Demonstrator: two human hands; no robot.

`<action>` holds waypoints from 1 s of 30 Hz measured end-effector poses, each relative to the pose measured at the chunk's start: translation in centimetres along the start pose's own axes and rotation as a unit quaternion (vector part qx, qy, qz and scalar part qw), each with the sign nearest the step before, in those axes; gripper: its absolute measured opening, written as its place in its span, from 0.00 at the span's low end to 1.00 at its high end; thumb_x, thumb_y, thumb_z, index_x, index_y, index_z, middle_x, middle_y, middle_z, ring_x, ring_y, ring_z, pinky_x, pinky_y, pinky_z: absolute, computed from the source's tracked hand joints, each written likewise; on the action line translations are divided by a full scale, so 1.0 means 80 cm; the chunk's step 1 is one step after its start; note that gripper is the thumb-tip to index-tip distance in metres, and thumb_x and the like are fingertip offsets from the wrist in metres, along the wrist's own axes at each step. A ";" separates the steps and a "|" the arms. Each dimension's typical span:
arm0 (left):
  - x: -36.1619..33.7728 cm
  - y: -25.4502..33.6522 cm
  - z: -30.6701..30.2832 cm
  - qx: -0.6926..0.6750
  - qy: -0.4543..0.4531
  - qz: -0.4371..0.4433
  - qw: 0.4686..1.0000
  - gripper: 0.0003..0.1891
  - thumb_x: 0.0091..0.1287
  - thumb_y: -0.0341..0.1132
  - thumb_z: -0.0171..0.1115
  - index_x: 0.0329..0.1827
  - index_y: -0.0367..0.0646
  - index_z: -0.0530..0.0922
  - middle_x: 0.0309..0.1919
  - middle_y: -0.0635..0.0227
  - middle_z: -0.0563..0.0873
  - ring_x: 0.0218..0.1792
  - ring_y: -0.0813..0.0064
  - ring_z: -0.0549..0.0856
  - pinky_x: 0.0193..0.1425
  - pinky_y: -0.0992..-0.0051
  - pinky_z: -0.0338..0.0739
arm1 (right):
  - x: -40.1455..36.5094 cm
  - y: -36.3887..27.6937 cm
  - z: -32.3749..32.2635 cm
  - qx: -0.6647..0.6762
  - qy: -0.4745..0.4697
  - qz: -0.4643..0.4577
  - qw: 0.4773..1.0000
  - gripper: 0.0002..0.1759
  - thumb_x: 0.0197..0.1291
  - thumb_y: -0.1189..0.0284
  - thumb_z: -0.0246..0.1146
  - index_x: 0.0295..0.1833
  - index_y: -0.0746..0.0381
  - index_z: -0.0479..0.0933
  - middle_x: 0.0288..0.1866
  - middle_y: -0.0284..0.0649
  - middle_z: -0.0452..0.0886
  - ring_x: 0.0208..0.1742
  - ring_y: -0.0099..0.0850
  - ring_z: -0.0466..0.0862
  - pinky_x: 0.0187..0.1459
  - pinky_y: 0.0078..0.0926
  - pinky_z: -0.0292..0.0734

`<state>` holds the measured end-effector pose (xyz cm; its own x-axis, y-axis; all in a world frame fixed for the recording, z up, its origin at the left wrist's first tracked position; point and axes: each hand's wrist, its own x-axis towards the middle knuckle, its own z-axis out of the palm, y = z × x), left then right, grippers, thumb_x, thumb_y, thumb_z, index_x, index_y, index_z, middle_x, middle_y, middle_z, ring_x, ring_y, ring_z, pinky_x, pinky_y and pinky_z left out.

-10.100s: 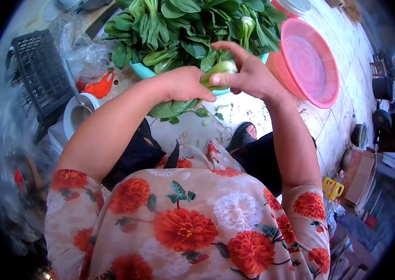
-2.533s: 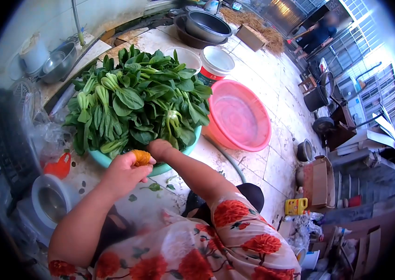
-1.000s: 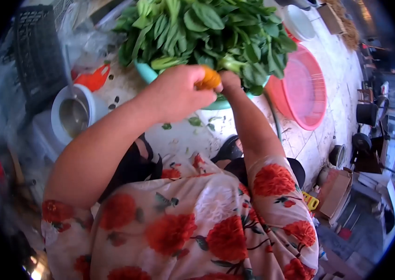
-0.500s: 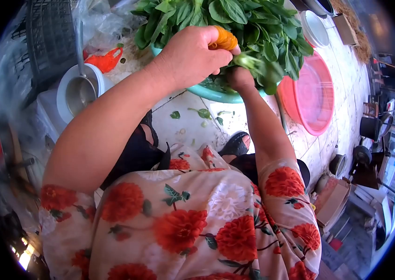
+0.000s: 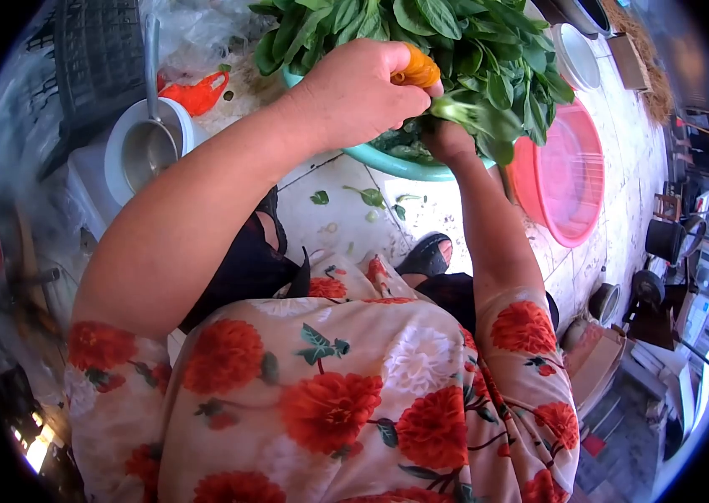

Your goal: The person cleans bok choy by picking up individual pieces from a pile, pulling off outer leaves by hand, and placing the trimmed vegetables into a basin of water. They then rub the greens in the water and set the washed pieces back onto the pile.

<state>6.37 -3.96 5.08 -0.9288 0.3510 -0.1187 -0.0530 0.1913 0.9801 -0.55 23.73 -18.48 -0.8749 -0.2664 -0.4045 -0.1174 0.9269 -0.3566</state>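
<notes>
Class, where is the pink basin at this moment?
In the head view, the pink basin stands at the right, on the tiled floor, beside the leafy greens.

Tiled floor (image 5: 304, 197), left side: white bucket (image 5: 114, 155), metal ladle (image 5: 153, 67) leaning in it; red plastic bag (image 5: 197, 96) just past its rim; dark slatted crate (image 5: 98, 67) near crumpled clear plastic (image 5: 195, 38). Right side: pink basin (image 5: 530, 180), white tub (image 5: 576, 57) beyond. Far right edge: cardboard box (image 5: 628, 63) beside straw (image 5: 649, 84); dark round vessel (image 5: 664, 240), probably a bucket, blurred.
</notes>
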 end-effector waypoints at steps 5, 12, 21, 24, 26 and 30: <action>0.007 -0.002 0.002 0.046 -0.011 -0.003 0.999 0.11 0.66 0.30 0.61 0.49 0.36 0.81 0.34 0.70 0.84 0.29 0.84 0.80 0.35 0.82 0.76 | -0.003 -0.020 0.018 -0.190 -0.058 -0.087 0.976 0.22 0.56 0.59 0.60 0.55 0.55 0.79 0.55 0.45 0.81 0.56 0.42 0.80 0.59 0.36 0.73; 0.019 -0.012 0.004 0.092 0.012 0.024 0.995 0.12 0.65 0.31 0.62 0.50 0.39 0.81 0.34 0.70 0.85 0.31 0.83 0.81 0.39 0.79 0.77 | -0.060 -0.100 -0.072 -0.151 -0.111 -0.023 0.982 0.23 0.54 0.57 0.61 0.54 0.56 0.80 0.50 0.47 0.83 0.51 0.44 0.82 0.53 0.39 0.76; 0.048 -0.030 0.038 0.326 -0.035 0.093 0.940 0.38 0.52 0.37 0.68 0.70 0.43 0.66 0.60 0.51 0.75 0.60 0.56 0.77 0.64 0.67 0.71 | -0.112 -0.140 -0.191 0.087 -0.003 -0.097 0.992 0.28 0.47 0.60 0.68 0.54 0.63 0.80 0.46 0.48 0.84 0.47 0.40 0.84 0.53 0.32 0.76; 0.053 -0.026 0.052 0.354 -0.053 0.104 0.928 0.37 0.53 0.37 0.68 0.68 0.38 0.66 0.57 0.51 0.78 0.58 0.56 0.78 0.61 0.67 0.73 | -0.144 -0.153 -0.219 0.202 -0.020 -0.127 0.971 0.24 0.53 0.68 0.68 0.56 0.67 0.77 0.46 0.41 0.84 0.46 0.27 0.82 0.51 0.25 0.76; 0.056 -0.013 0.056 0.354 -0.061 0.085 0.929 0.35 0.54 0.37 0.68 0.65 0.34 0.67 0.54 0.51 0.80 0.56 0.56 0.80 0.60 0.66 0.74 | -0.157 -0.148 -0.229 0.201 -0.020 -0.113 0.973 0.25 0.53 0.71 0.69 0.57 0.67 0.76 0.47 0.38 0.83 0.47 0.25 0.81 0.52 0.24 0.75; 0.068 -0.020 0.066 0.291 -0.027 0.026 0.956 0.33 0.54 0.35 0.70 0.63 0.33 0.69 0.52 0.53 0.82 0.51 0.60 0.83 0.57 0.69 0.76 | -0.169 -0.131 -0.227 0.303 0.052 -0.140 0.941 0.28 0.54 0.76 0.70 0.61 0.65 0.73 0.50 0.38 0.81 0.49 0.25 0.80 0.53 0.22 0.75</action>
<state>3.32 2.44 2.00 -0.9034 0.4183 -0.0949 0.2215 0.6443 0.7320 4.00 22.39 6.02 -0.8941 -0.4220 -0.1501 -0.0887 0.4953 -0.8642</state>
